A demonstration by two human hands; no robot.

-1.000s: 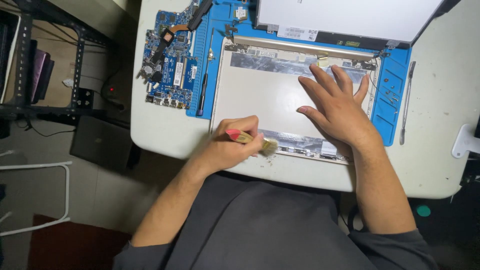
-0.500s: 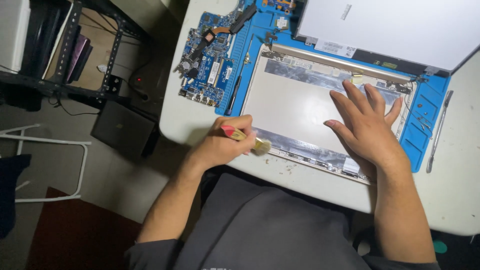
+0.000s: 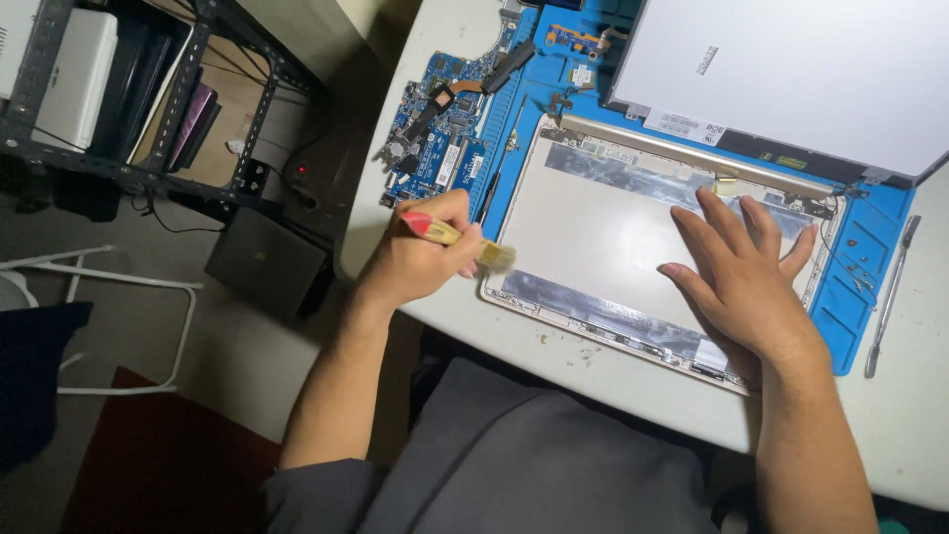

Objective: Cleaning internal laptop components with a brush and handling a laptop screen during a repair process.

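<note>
- Head view: the left hand (image 3: 420, 259) is clenching around a small brush (image 3: 457, 237), whose red-ended wooden handle is poking out above the thumb and whose pale bristles are resting at the near left corner of the opened laptop shell (image 3: 593, 232).
- The brush is lying roughly level, bristles pointing toward the person's right, touching or just above the shell's edge; which of the two cannot be told.
- The right hand (image 3: 741, 282) is lying flat and released, fingers spread, palm pressing down on the right part of the shell's pale inner panel and grasping nothing.
- The laptop shell is sitting on a blue work mat (image 3: 870, 257), which is covering much of the white table (image 3: 919, 415).
- A blue circuit board (image 3: 435, 148) is lying at the left edge of the mat, partly on the bare table, just beyond the left hand.
- A grey display panel (image 3: 791, 69) is leaning back behind the shell, joined along the hinge bar.
- A slim metal pry tool (image 3: 890, 297) is lying on the table just beside the mat's right edge, well apart from the right hand.
- A dark metal shelf rack (image 3: 148, 89) is standing on the floor to the left of the table, with a dark flat box (image 3: 267, 262) near it.
</note>
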